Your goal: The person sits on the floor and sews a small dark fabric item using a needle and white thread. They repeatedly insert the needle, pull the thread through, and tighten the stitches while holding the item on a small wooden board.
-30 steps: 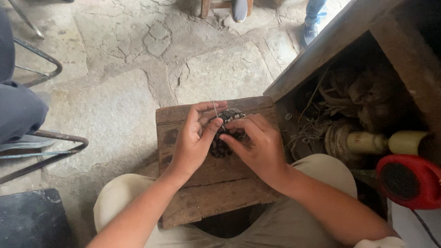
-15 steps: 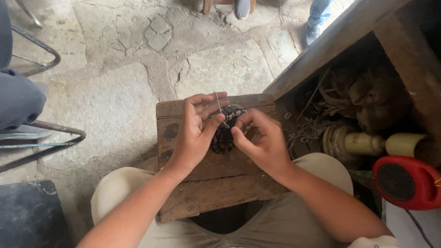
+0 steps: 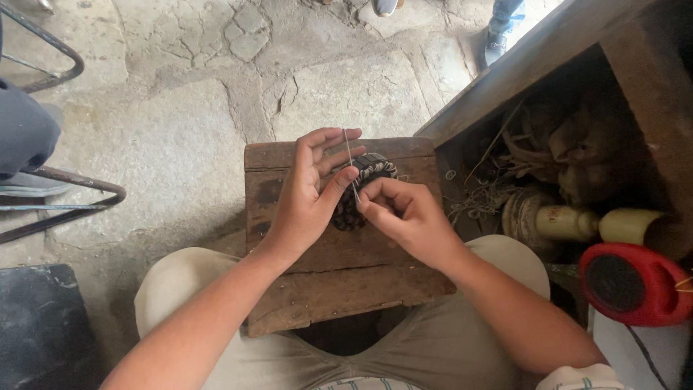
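Item: small dark round coil piece with pale winding along its upper rim, resting on the wooden bench at centre. Left hand, at the piece's 9 o'clock, has its fingers spread and a thin wire pinched at the thumb; right hand, at 4 o'clock, is pinched closed on the wire's lower end. Progress, judged: upper rim wound; lower part hidden. Red round device at 3 o'clock.

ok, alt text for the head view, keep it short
Seen from above, a seated person's left hand and right hand pinch a thin wire at a small dark round part on a worn wooden block between their knees. A red round device sits at right.
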